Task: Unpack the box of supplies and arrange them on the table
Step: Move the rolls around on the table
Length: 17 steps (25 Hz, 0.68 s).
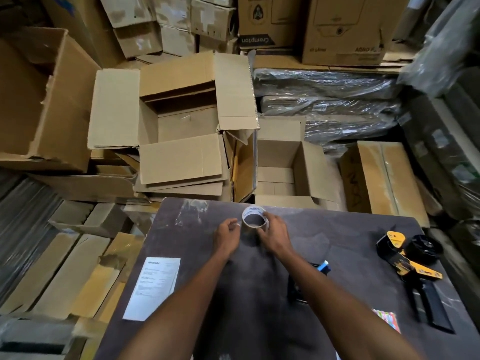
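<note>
The roll of tape sits near the far edge of the dark worktop, the right hand grasping its side while the left hand pinches at what looks like the tape's loose end. A hard tug could roll it off the edge into the open box below, or the film may tear crooked.

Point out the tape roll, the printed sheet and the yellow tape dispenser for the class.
tape roll [254, 217]: head view, on its white rim.
printed sheet [153, 287]: head view, mid-page.
yellow tape dispenser [411, 266]: head view, on its yellow body.
</note>
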### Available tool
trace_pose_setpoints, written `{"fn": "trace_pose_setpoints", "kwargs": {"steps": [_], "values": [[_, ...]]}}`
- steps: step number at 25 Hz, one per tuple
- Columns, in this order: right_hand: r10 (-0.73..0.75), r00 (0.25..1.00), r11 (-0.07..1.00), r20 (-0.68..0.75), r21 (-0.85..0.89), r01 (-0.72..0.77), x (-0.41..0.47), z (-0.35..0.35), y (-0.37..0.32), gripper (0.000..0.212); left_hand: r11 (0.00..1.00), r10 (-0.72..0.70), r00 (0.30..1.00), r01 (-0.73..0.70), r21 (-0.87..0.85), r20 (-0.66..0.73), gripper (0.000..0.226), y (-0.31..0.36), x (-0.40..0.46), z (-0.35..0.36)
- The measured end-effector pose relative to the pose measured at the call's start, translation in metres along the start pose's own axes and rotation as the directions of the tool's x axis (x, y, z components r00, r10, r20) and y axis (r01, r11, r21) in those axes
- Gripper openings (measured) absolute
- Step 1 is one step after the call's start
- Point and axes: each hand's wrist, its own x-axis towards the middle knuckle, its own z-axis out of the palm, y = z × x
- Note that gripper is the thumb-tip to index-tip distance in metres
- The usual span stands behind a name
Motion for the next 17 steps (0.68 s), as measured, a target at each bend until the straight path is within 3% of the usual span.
{"fn": "trace_pose_setpoints", "kwargs": {"steps": [5,7,9,11,17], "values": [[0.026,0.996,0.998,0.089,-0.065,-0.020,0.015,0.010,0.001,0.088,0.997,-0.033,0.998,0.037,-0.069,0.050,0.029,-0.011,0.014,0.006],[0.008,0.997,0.995,0.073,-0.095,-0.001,0.018,0.018,0.003,0.073,0.996,-0.055,0.997,0.058,-0.067,0.051,0.028,-0.021,0.015,-0.002],[-0.022,0.999,0.996,0.023,-0.091,0.024,0.017,0.023,0.003,0.041,0.997,-0.066,0.997,0.067,-0.049,0.027,0.026,-0.030,0.014,-0.014],[-0.031,0.999,0.998,-0.019,-0.062,0.029,0.013,0.024,0.000,0.022,0.996,-0.067,0.998,0.066,-0.055,-0.008,0.024,-0.039,0.014,-0.025],[-0.067,0.992,0.997,-0.105,-0.030,0.064,-0.009,0.019,-0.010,0.029,0.993,-0.084,0.996,0.086,-0.080,0.024,0.011,-0.046,0.004,-0.039]]}}
